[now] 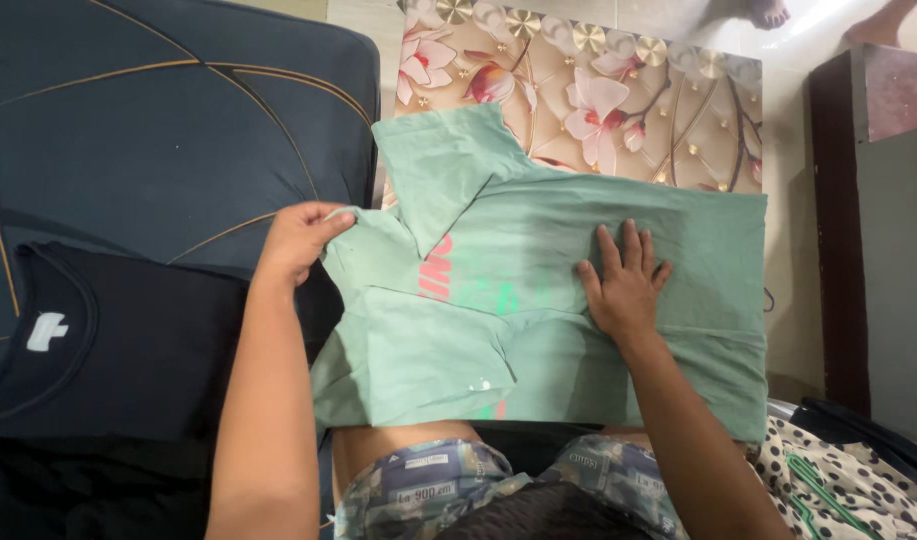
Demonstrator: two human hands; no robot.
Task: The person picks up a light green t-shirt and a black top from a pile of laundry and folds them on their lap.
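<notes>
Left hand (296, 240) pinches green T-shirt (538, 300) at its left edge — right hand (623, 280) spread flat, pressing its middle.

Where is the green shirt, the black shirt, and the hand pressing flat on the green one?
green shirt (698, 240): head view, on its bare right part.
black shirt (128, 350): head view, on its chest.
right hand (623, 280): head view, on the back of the hand.

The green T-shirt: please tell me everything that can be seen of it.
The green T-shirt is pale mint, of thin soft cloth, lying inside out and partly folded, its sleeves turned inward, with pink and green print showing through. It rests on the person's lap and a floral panel. The left hand grips its collar end; the right hand presses flat on its middle.
</notes>
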